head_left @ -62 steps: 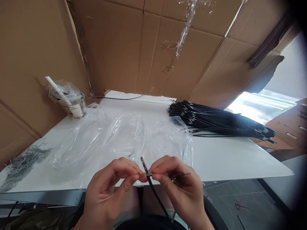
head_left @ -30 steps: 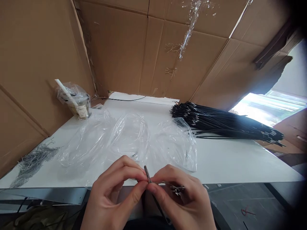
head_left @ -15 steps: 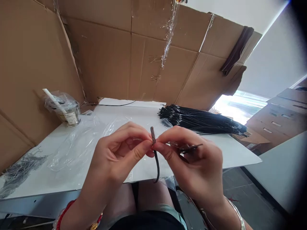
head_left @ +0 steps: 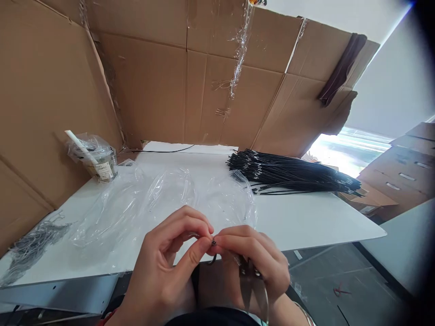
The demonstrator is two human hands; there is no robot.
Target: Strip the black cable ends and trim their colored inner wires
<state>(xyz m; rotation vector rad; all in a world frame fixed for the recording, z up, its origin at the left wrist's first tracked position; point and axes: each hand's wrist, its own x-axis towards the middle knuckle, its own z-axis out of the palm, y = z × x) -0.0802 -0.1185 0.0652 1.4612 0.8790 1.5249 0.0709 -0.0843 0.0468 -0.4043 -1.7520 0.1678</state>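
The end of a thin black cord (head_left: 214,243) faces up between my two hands, above the near edge of the table. My left hand (head_left: 176,258) is closed, thumb and forefinger pinching the cord just below its tip. From the other side my right hand (head_left: 254,258) pinches the same end, fingertips almost meeting the left ones. Metal snips (head_left: 253,290) are tucked in my right palm, blades pointing down towards my lap. A short bend of the cord shows beneath the fingers; the rest is hidden.
A bundle of black cords (head_left: 295,174) lies at the back right of the white table (head_left: 292,217). Clear plastic bags (head_left: 170,190) spread across the middle. A wrapped tub (head_left: 98,158) and grey wire strands (head_left: 37,240) are on the left. Cardboard walls (head_left: 152,86) stand behind.
Both hands have moved down towards my lap with the cord. Its tip now points towards me rather than upright, and the snips have swung from sideways to blades down.
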